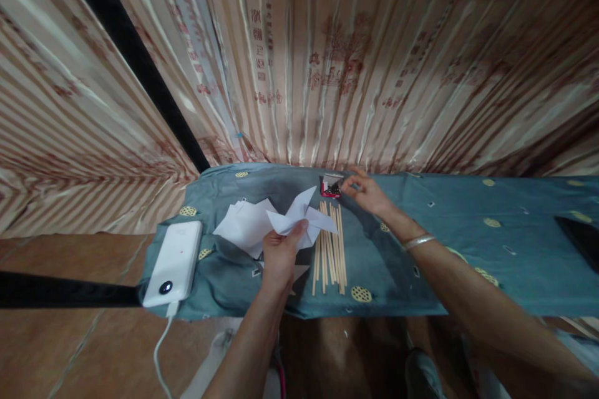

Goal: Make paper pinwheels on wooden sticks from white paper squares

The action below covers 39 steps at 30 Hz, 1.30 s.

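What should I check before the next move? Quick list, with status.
1. Left hand gripping the white paper pinwheel: ok, thumb on top near its middle.
2. Right hand holding anything: cannot tell, fingertips too small to read.
3. Small red box within reach: ok, right beside the right hand, dark contents visible.
4. Wooden sticks on the cloth and accessible: ok, though a pinwheel blade overlaps them in this view.
5. Pinwheel's folds fastened at the center: cannot tell, thumb in the way.
6. Power bank away from both hands: ok, at the cloth's left end.
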Each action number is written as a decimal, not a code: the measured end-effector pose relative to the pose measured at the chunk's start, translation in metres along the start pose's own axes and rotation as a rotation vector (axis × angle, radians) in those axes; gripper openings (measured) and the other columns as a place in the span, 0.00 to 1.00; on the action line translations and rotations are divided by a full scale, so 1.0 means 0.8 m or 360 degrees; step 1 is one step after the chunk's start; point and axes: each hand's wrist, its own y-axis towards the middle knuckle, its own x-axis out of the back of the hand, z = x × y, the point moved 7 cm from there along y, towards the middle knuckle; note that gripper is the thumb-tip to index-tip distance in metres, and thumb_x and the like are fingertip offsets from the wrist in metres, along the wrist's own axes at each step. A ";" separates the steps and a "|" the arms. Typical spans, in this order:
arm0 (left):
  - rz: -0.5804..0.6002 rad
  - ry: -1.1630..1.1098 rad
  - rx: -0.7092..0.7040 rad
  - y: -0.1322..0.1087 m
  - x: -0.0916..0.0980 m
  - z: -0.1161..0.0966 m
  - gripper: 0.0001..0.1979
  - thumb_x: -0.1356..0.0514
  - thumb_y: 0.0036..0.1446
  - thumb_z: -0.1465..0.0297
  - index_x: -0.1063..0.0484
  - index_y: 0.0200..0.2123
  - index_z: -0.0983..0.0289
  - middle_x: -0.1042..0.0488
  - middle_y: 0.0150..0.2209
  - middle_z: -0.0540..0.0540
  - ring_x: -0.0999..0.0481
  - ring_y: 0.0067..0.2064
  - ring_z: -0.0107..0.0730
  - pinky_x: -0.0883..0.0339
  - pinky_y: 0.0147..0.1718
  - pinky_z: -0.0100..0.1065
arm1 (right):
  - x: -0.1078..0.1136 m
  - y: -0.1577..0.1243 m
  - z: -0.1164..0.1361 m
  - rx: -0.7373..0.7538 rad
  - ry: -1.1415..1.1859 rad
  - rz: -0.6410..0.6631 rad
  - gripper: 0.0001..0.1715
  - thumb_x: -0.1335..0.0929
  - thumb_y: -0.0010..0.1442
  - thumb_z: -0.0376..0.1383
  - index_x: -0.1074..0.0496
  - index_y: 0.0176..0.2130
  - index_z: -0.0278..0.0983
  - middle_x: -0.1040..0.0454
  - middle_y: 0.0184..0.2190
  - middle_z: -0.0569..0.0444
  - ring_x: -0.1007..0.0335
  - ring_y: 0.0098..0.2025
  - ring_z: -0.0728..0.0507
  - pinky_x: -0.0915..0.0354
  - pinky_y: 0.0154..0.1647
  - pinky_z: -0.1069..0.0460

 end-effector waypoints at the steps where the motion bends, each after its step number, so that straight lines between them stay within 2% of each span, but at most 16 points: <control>1: 0.0001 0.0010 0.0008 0.000 -0.001 0.002 0.14 0.27 0.34 0.68 0.20 0.27 0.66 0.19 0.29 0.54 0.22 0.32 0.33 0.30 0.39 0.34 | 0.006 -0.016 -0.002 -0.0029 0.0056 -0.0005 0.09 0.35 0.58 0.35 0.26 0.30 0.37 0.26 0.49 0.46 0.42 0.63 0.37 0.42 0.59 0.39; 4: 0.0014 0.0033 0.0039 -0.004 -0.005 0.010 0.14 0.27 0.32 0.67 0.20 0.26 0.66 0.19 0.27 0.54 0.22 0.29 0.32 0.30 0.36 0.33 | 0.021 -0.080 -0.005 -0.0070 0.0195 0.0043 0.13 0.36 0.60 0.39 0.27 0.28 0.39 0.21 0.37 0.49 0.38 0.61 0.38 0.39 0.56 0.40; 5: 0.0026 0.0036 0.0060 -0.006 -0.009 0.013 0.14 0.27 0.31 0.67 0.20 0.26 0.66 0.19 0.27 0.54 0.22 0.29 0.32 0.30 0.35 0.33 | 0.024 -0.105 -0.005 -0.0091 0.0248 0.0071 0.14 0.36 0.60 0.41 0.27 0.27 0.39 0.21 0.38 0.49 0.37 0.61 0.38 0.39 0.56 0.40; 6: 0.0041 0.0043 0.0090 -0.008 -0.012 0.017 0.15 0.26 0.30 0.67 0.20 0.25 0.66 0.19 0.26 0.54 0.23 0.28 0.32 0.30 0.34 0.33 | 0.025 -0.130 -0.008 -0.0155 0.0360 0.0100 0.14 0.35 0.59 0.43 0.27 0.26 0.39 0.22 0.43 0.47 0.38 0.61 0.37 0.40 0.58 0.39; 8: 0.0079 0.0063 0.0164 -0.016 -0.021 0.026 0.16 0.26 0.27 0.67 0.20 0.24 0.67 0.20 0.25 0.55 0.23 0.26 0.33 0.30 0.33 0.34 | 0.023 -0.177 -0.014 -0.0263 0.0373 0.0182 0.13 0.33 0.55 0.45 0.27 0.27 0.39 0.30 0.56 0.45 0.40 0.62 0.35 0.44 0.60 0.39; 10: 0.0115 0.0090 0.0234 -0.023 -0.029 0.036 0.16 0.26 0.27 0.67 0.21 0.24 0.67 0.20 0.25 0.55 0.24 0.26 0.33 0.30 0.32 0.34 | 0.018 -0.210 -0.014 -0.0287 0.0289 0.0274 0.12 0.33 0.55 0.44 0.28 0.28 0.39 0.35 0.60 0.43 0.44 0.64 0.34 0.45 0.61 0.39; 12: 0.0156 0.0123 0.0276 -0.029 -0.036 0.045 0.16 0.26 0.27 0.67 0.21 0.24 0.67 0.20 0.26 0.55 0.24 0.26 0.33 0.30 0.32 0.34 | 0.018 -0.227 -0.015 -0.0316 0.0215 0.0231 0.11 0.35 0.56 0.43 0.29 0.28 0.39 0.36 0.60 0.42 0.44 0.64 0.34 0.45 0.61 0.38; 17: 0.0173 0.0212 0.0284 -0.033 -0.045 0.059 0.17 0.25 0.26 0.67 0.21 0.24 0.68 0.20 0.26 0.56 0.24 0.26 0.34 0.30 0.31 0.34 | 0.015 -0.229 -0.011 -0.0303 0.0191 0.0149 0.10 0.35 0.57 0.40 0.29 0.28 0.40 0.35 0.59 0.42 0.43 0.64 0.35 0.44 0.60 0.38; 23: 0.0180 0.0254 0.0356 -0.036 -0.056 0.076 0.14 0.26 0.26 0.68 0.22 0.21 0.68 0.22 0.22 0.53 0.27 0.23 0.29 0.33 0.28 0.31 | 0.021 -0.219 -0.012 -0.0336 0.0379 0.0009 0.08 0.33 0.54 0.39 0.29 0.25 0.40 0.33 0.57 0.44 0.41 0.63 0.35 0.46 0.61 0.38; 25: 0.0186 0.0272 0.0381 -0.037 -0.058 0.083 0.15 0.26 0.26 0.68 0.22 0.21 0.68 0.22 0.22 0.54 0.27 0.23 0.29 0.33 0.27 0.31 | 0.034 -0.218 -0.015 -0.0390 0.0497 -0.0043 0.08 0.32 0.54 0.41 0.28 0.27 0.40 0.33 0.58 0.45 0.41 0.63 0.36 0.47 0.62 0.38; 28: 0.0209 0.0300 0.0416 -0.041 -0.063 0.092 0.15 0.26 0.25 0.67 0.22 0.22 0.68 0.22 0.23 0.55 0.26 0.24 0.31 0.32 0.28 0.31 | 0.066 -0.218 -0.015 -0.0476 0.0630 -0.0205 0.09 0.31 0.55 0.43 0.28 0.30 0.40 0.35 0.60 0.44 0.43 0.64 0.36 0.51 0.63 0.36; 31: 0.0250 0.0307 0.0431 -0.046 -0.070 0.101 0.15 0.26 0.26 0.68 0.21 0.22 0.68 0.21 0.23 0.54 0.25 0.24 0.31 0.32 0.29 0.31 | 0.096 -0.224 0.002 -0.0465 0.0652 -0.0315 0.09 0.31 0.57 0.43 0.28 0.31 0.41 0.38 0.62 0.47 0.50 0.67 0.36 0.56 0.65 0.36; 33: 0.0309 0.0364 0.0429 -0.051 -0.077 0.107 0.14 0.27 0.28 0.69 0.21 0.23 0.68 0.21 0.23 0.53 0.26 0.24 0.30 0.32 0.28 0.31 | 0.105 -0.227 0.021 -0.0383 0.0616 -0.0286 0.08 0.31 0.57 0.42 0.28 0.31 0.41 0.42 0.64 0.49 0.54 0.68 0.37 0.59 0.67 0.37; 36: 0.0427 0.0457 0.0414 -0.060 -0.092 0.113 0.12 0.28 0.32 0.69 0.21 0.24 0.67 0.21 0.24 0.53 0.26 0.24 0.29 0.32 0.28 0.30 | 0.102 -0.231 0.046 -0.0269 0.0539 -0.0175 0.05 0.32 0.59 0.40 0.28 0.32 0.41 0.48 0.67 0.52 0.59 0.70 0.39 0.55 0.66 0.38; 39: 0.0504 0.0494 0.0385 -0.067 -0.103 0.116 0.11 0.28 0.33 0.68 0.21 0.24 0.66 0.20 0.25 0.53 0.24 0.26 0.31 0.31 0.29 0.31 | 0.097 -0.232 0.054 -0.0217 0.0437 -0.0122 0.06 0.33 0.60 0.39 0.28 0.33 0.40 0.50 0.68 0.52 0.62 0.70 0.39 0.56 0.67 0.38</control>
